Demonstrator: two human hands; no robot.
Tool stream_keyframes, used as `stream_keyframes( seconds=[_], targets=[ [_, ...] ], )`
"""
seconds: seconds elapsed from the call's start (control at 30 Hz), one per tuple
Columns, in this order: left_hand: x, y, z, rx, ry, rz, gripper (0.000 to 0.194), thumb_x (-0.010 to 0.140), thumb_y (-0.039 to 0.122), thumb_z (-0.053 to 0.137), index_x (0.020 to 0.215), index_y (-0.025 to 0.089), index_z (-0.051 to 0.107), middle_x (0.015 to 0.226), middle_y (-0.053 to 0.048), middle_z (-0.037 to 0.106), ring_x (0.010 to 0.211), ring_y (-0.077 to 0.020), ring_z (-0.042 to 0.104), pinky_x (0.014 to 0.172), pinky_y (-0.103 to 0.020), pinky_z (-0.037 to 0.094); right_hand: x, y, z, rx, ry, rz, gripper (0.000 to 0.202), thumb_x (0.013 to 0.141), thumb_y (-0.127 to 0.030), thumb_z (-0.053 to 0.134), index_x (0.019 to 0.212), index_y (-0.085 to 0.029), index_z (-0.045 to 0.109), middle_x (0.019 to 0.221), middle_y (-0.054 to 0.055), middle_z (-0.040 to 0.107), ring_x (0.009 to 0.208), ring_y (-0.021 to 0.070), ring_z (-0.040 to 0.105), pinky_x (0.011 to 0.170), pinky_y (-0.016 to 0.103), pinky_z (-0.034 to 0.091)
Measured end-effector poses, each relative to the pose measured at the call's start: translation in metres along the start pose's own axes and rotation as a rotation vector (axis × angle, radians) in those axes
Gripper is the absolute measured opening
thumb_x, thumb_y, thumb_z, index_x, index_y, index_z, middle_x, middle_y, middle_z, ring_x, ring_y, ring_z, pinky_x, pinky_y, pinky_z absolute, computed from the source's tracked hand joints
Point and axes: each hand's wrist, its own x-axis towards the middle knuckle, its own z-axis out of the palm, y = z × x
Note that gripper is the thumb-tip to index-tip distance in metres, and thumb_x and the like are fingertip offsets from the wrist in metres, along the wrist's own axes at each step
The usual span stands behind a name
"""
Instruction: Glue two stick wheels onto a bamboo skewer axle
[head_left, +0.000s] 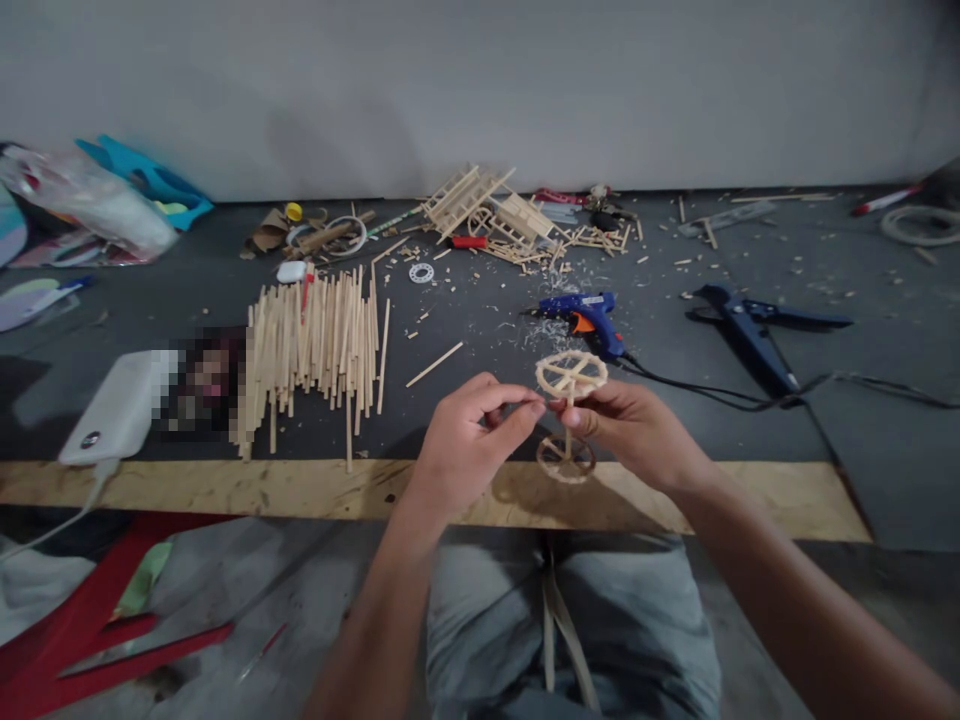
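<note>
My left hand [469, 430] was curled, thumb and forefinger pinched at the thin wooden axle stick [568, 425] just under the upper small round spoked wheel of pale wood [571, 374]; my right hand [626, 430] was closed around the same stick from the other side, gripping it upright; the lower matching spoked wooden wheel [565, 458] sat on the stick's bottom end, below both hands; the whole wheel-and-axle piece was held in the air over the near edge of the dark grey counter [862, 420], above the bare plywood strip [225, 488] along its front; just behind the upper wheel lay the blue hot glue gun with an orange trigger [585, 318], its black cord [750, 398] trailing right; further right lay a second dark blue glue gun [750, 325], well apart from my hands; left of my hands a heap of pale cut wooden sticks [315, 345] lay side by side, one loose stick [435, 364] between heap and hands; a white power bank [120, 405] sat at far left, cable hanging off the edge; at the back near the wall stood a half-built frame of wooden sticks [491, 212] amid shavings and offcuts; a small red-handled tool [469, 241] lay beside it; crumpled plastic bags [90, 205] sat in the back left corner; my grey trousers [570, 620] showed below the counter.
</note>
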Motion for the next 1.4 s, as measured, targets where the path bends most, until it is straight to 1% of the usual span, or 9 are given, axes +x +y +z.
stream_keyframes(
  seconds=[0.27,0.5,0.63,0.77,1.03,1.17,1.27,1.33,1.4],
  targets=[
    [-0.002,0.000,-0.002,-0.028,0.000,-0.018,0.018,0.080,0.033,0.058,0.084,0.019,0.069,0.067,0.001,0.050,0.059,-0.0091,0.044,0.054,-0.022,0.034,0.001,0.008,0.000,0.068,0.102,-0.017,0.021,0.071,-0.035,0.070,0.087,-0.022,0.070,0.086,0.001,0.068,0.079,0.0155,0.060,0.073,0.030,0.049],
    [-0.002,-0.003,-0.001,-0.014,-0.028,-0.051,0.017,0.081,0.034,0.057,0.083,0.020,0.066,0.074,0.001,0.054,0.064,-0.0093,0.048,0.058,-0.022,0.036,0.003,0.012,0.003,0.261,0.209,-0.018,0.016,0.068,-0.030,0.074,0.083,-0.027,0.072,0.083,-0.002,0.069,0.076,0.0133,0.060,0.074,0.029,0.048],
    [-0.001,-0.007,-0.002,-0.021,-0.002,-0.076,0.018,0.081,0.035,0.056,0.083,0.021,0.067,0.076,0.000,0.057,0.067,-0.0100,0.050,0.060,-0.022,0.037,0.001,0.009,0.000,0.327,0.233,0.009,0.013,0.068,-0.030,0.073,0.081,-0.030,0.072,0.081,-0.004,0.069,0.075,0.0096,0.060,0.074,0.023,0.047],
    [0.002,-0.014,-0.009,-0.031,0.070,-0.124,0.019,0.080,0.037,0.057,0.083,0.021,0.067,0.077,0.000,0.061,0.068,-0.0110,0.051,0.061,-0.022,0.038,-0.004,0.009,-0.009,0.342,0.274,0.020,0.010,0.071,-0.031,0.072,0.081,-0.030,0.071,0.084,-0.005,0.068,0.076,0.0069,0.059,0.073,0.019,0.045],
    [0.016,-0.032,-0.027,-0.019,0.248,-0.201,0.023,0.074,0.042,0.062,0.079,0.020,0.066,0.068,0.001,0.060,0.060,-0.0106,0.048,0.055,-0.022,0.037,-0.023,0.011,-0.038,0.341,0.408,-0.075,0.010,0.069,-0.034,0.072,0.075,-0.026,0.068,0.072,-0.003,0.061,0.069,0.0102,0.056,0.064,0.024,0.048],
    [0.028,-0.044,-0.038,-0.025,0.354,-0.244,0.023,0.073,0.042,0.060,0.080,0.019,0.065,0.065,0.001,0.057,0.055,-0.0099,0.045,0.052,-0.022,0.035,-0.032,0.014,-0.057,0.384,0.449,-0.116,0.005,0.071,-0.030,0.070,0.075,-0.027,0.067,0.078,-0.004,0.061,0.071,0.0097,0.056,0.068,0.023,0.048],
    [0.038,-0.053,-0.045,0.059,0.421,-0.270,0.026,0.075,0.042,0.057,0.083,0.019,0.065,0.070,0.000,0.060,0.056,-0.0109,0.047,0.053,-0.022,0.036,-0.037,0.013,-0.065,0.371,0.467,-0.118,0.005,0.072,-0.030,0.070,0.075,-0.027,0.068,0.077,-0.003,0.061,0.072,0.0104,0.056,0.070,0.024,0.048],
    [0.043,-0.055,-0.044,0.141,0.393,-0.239,0.027,0.076,0.042,0.055,0.084,0.018,0.066,0.074,-0.001,0.062,0.060,-0.0122,0.049,0.055,-0.023,0.037,-0.038,0.011,-0.067,0.349,0.459,-0.125,0.007,0.070,-0.031,0.071,0.075,-0.026,0.069,0.076,-0.003,0.062,0.073,0.0105,0.057,0.070,0.022,0.048],
    [0.044,-0.050,-0.037,0.205,0.283,-0.178,0.026,0.078,0.040,0.053,0.087,0.019,0.067,0.074,-0.001,0.062,0.063,-0.0126,0.050,0.058,-0.023,0.038,-0.039,0.009,-0.066,0.317,0.436,-0.119,0.010,0.069,-0.033,0.073,0.076,-0.027,0.070,0.076,-0.002,0.063,0.073,0.0105,0.057,0.070,0.022,0.048]
  ],
)
